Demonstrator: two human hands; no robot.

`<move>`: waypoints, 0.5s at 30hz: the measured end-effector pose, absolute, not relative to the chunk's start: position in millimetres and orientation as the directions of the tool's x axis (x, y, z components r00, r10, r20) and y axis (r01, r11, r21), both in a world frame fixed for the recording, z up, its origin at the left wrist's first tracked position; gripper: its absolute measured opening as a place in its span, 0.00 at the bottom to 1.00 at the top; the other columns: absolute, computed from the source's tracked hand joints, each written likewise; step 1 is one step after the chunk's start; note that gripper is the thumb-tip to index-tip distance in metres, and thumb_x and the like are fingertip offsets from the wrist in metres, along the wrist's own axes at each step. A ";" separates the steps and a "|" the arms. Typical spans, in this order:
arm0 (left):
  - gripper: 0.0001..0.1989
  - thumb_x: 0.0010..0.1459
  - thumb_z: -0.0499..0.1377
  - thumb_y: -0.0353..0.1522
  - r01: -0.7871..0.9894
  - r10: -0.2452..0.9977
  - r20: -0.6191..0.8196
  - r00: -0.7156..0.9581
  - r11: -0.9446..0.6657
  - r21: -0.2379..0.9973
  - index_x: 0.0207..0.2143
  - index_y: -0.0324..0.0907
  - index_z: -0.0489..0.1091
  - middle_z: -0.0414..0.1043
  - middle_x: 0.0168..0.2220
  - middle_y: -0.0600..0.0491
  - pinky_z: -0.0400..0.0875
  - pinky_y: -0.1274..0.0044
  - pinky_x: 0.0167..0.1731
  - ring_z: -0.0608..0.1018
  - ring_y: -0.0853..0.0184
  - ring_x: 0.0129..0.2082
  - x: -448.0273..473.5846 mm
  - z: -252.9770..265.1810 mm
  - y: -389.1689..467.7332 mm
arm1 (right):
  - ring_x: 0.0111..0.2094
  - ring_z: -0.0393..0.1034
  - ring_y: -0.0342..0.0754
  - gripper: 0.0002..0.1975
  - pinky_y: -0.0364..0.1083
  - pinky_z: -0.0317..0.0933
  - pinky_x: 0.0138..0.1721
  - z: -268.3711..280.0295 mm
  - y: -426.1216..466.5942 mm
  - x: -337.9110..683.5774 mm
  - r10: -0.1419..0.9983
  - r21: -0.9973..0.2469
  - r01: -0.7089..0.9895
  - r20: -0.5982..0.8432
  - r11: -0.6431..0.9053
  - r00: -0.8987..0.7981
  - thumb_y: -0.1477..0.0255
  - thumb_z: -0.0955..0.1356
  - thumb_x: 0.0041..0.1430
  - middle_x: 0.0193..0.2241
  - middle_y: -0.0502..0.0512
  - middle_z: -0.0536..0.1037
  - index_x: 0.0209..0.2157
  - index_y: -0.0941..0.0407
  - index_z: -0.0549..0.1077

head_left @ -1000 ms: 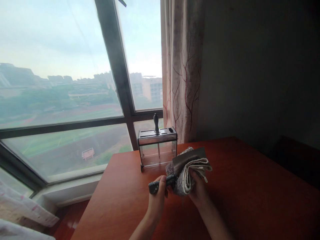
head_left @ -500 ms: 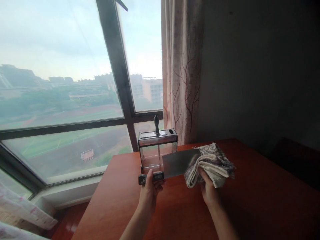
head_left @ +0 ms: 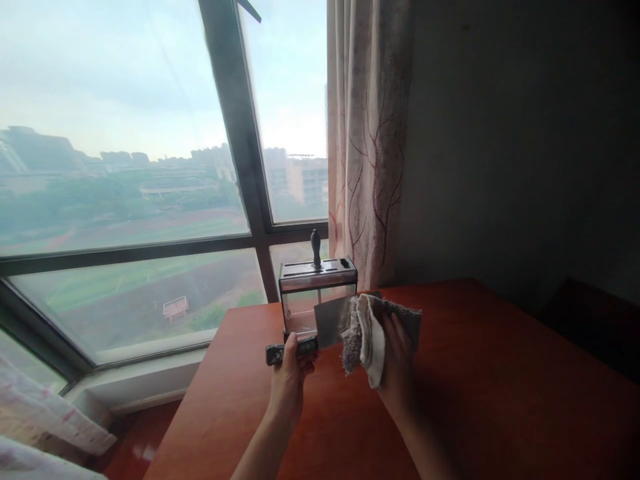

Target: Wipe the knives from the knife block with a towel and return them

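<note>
My left hand [head_left: 290, 373] is closed around the dark handle of a cleaver [head_left: 330, 320], thumb on top. The broad grey blade points right, held above the table. In my right hand [head_left: 399, 353] is a folded cloth [head_left: 373, 340], pale on one side and grey and fuzzy on the other. It lies against the blade and hides its middle part. Just behind the cleaver stands a clear-sided knife block [head_left: 317, 267] with a dark-handled tool [head_left: 315, 248] upright in its top.
The reddish-brown wooden table [head_left: 240, 400] extends under both hands. Beyond it are a large framed window [head_left: 257, 200] and a patterned curtain [head_left: 375, 147]. A dark wall [head_left: 500, 147] is at the right.
My right hand has moved left with the cloth along the blade, from its far end towards the handle. My left hand and the cleaver have shifted slightly left.
</note>
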State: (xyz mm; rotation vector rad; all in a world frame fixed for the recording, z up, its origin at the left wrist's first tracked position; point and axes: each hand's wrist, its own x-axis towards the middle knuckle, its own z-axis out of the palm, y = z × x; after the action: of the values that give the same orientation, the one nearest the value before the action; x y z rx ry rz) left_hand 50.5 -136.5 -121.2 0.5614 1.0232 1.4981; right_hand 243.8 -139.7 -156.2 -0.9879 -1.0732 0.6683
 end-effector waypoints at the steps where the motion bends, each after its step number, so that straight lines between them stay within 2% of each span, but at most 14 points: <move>1: 0.23 0.46 0.64 0.47 -0.533 0.959 -0.198 -0.200 0.063 0.844 0.32 0.35 0.72 0.76 0.24 0.48 0.62 0.78 0.21 0.75 0.66 0.21 51.0 -123.4 -136.5 | 0.66 0.44 0.60 0.27 0.61 0.37 0.65 -162.0 -143.6 241.4 0.790 -0.840 0.282 0.536 0.464 0.297 0.77 0.74 0.46 0.60 0.54 0.66 0.50 0.50 0.72; 2: 0.23 0.47 0.64 0.48 -0.525 0.963 -0.192 -0.191 0.065 0.849 0.32 0.35 0.72 0.75 0.24 0.48 0.62 0.78 0.21 0.74 0.66 0.21 52.0 -125.7 -137.1 | 0.65 0.46 0.61 0.29 0.64 0.36 0.65 -167.0 -147.0 237.8 0.739 -0.706 0.522 0.645 0.479 0.195 0.76 0.72 0.49 0.61 0.56 0.64 0.54 0.50 0.69; 3: 0.23 0.47 0.64 0.48 -0.515 0.965 -0.183 -0.188 0.062 0.855 0.32 0.35 0.73 0.75 0.24 0.49 0.61 0.78 0.21 0.74 0.66 0.21 53.4 -127.7 -138.2 | 0.65 0.47 0.62 0.31 0.65 0.38 0.64 -170.8 -150.0 233.1 0.699 -0.556 0.676 0.710 0.483 0.084 0.76 0.70 0.52 0.62 0.57 0.62 0.58 0.50 0.65; 5: 0.23 0.47 0.64 0.47 -0.491 0.969 -0.165 -0.182 0.056 0.869 0.33 0.35 0.74 0.75 0.24 0.50 0.62 0.78 0.22 0.73 0.66 0.22 57.2 -130.0 -141.8 | 0.65 0.48 0.62 0.34 0.64 0.42 0.63 -174.5 -154.9 222.0 0.654 -0.338 0.796 0.751 0.503 -0.094 0.77 0.67 0.54 0.63 0.58 0.60 0.62 0.51 0.58; 7: 0.22 0.47 0.65 0.47 -0.475 0.975 -0.156 -0.159 0.063 0.878 0.35 0.37 0.74 0.75 0.24 0.52 0.63 0.77 0.23 0.74 0.65 0.23 60.5 -129.8 -145.8 | 0.65 0.48 0.61 0.36 0.62 0.43 0.63 -173.7 -158.5 212.6 0.627 -0.214 0.813 0.747 0.542 -0.222 0.78 0.65 0.53 0.63 0.58 0.60 0.64 0.52 0.55; 9: 0.22 0.46 0.65 0.47 -0.457 0.981 -0.155 -0.115 0.086 0.885 0.35 0.38 0.75 0.75 0.24 0.53 0.64 0.77 0.24 0.74 0.64 0.24 61.9 -128.3 -148.2 | 0.65 0.48 0.60 0.36 0.61 0.43 0.62 -170.4 -160.3 208.2 0.614 -0.160 0.802 0.732 0.576 -0.295 0.78 0.65 0.53 0.63 0.57 0.61 0.64 0.53 0.54; 11: 0.22 0.45 0.66 0.48 -0.428 0.985 -0.149 -0.084 0.099 0.898 0.33 0.38 0.75 0.74 0.23 0.53 0.64 0.77 0.24 0.73 0.64 0.24 61.4 -127.9 -147.8 | 0.64 0.49 0.60 0.37 0.61 0.44 0.62 -166.8 -160.0 209.3 0.625 -0.163 0.802 0.721 0.574 -0.300 0.77 0.65 0.53 0.63 0.57 0.61 0.64 0.53 0.53; 15: 0.21 0.45 0.65 0.48 -0.346 0.986 -0.124 -0.112 0.078 0.935 0.25 0.37 0.74 0.69 0.18 0.54 0.59 0.79 0.19 0.68 0.70 0.18 57.4 -134.2 -142.7 | 0.64 0.51 0.60 0.40 0.61 0.45 0.62 -165.8 -154.4 221.4 0.676 -0.273 0.835 0.721 0.478 -0.151 0.79 0.66 0.51 0.63 0.57 0.60 0.65 0.51 0.52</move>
State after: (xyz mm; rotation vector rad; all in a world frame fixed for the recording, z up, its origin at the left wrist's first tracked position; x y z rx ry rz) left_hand 57.4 -142.7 -134.2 0.8113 1.0875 1.3719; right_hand 221.4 -154.4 -165.8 -1.2600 -1.8903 -0.2400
